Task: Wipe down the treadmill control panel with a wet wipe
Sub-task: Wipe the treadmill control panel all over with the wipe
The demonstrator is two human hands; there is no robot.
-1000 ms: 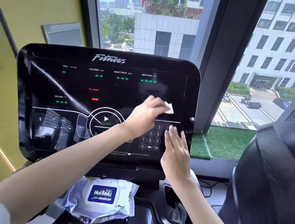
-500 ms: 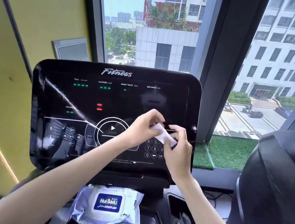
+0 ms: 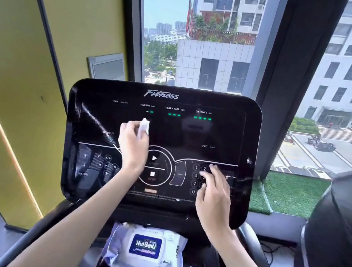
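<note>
So the folded white wet wipe (image 3: 144,125) is left of centre in the frame, its long axis running up-down and its free end poking toward the top. The left hand (image 3: 133,146) has its grip clamped on it, up against the wide glossy black treadmill control panel (image 3: 192,135). The right hand (image 3: 214,190) grip is apart, with the fingers lying flat on the number keys (image 3: 195,175) at lower right.

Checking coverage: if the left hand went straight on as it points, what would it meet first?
Likely the CALORIES readout, just above the wet wipe the left hand holds; depth unclear.
</note>
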